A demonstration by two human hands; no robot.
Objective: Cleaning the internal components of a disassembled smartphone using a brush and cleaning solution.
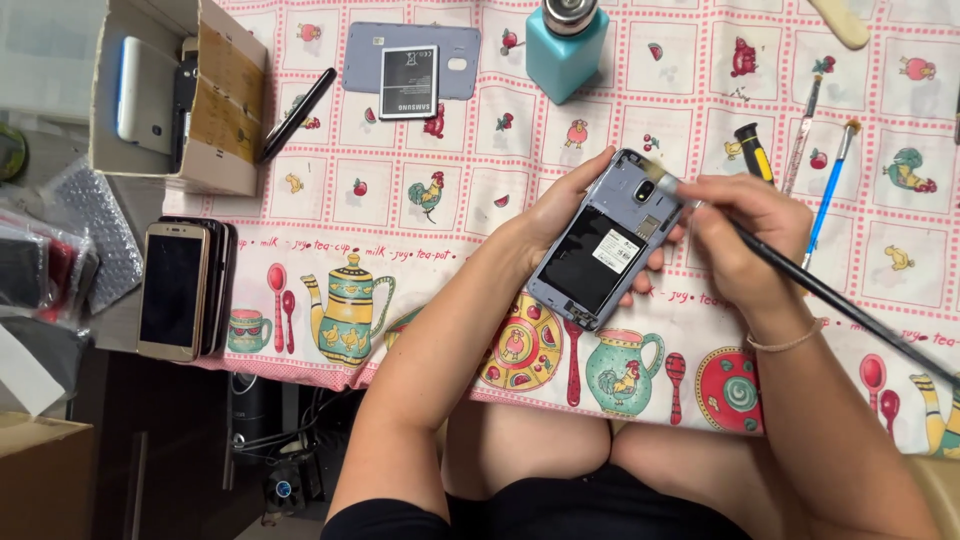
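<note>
My left hand point(560, 215) holds an opened grey phone point(604, 243) with its back cover off, tilted above the table. The empty black battery bay and a white sticker show. My right hand point(735, 235) grips a long black-handled brush point(840, 300), and the bristle tip touches the phone near its camera at the top. The phone's grey back cover point(455, 55) lies at the far side of the table with a black battery point(408, 82) resting on it.
A patterned tablecloth point(330, 215) covers the table. A teal dispenser bottle point(565, 45) stands at the back. A yellow-black screwdriver point(754, 150), a blue brush point(828, 195) and another tool point(803, 130) lie right. A cardboard box point(215, 165), black pen point(298, 115) and stacked phones point(175, 290) sit left.
</note>
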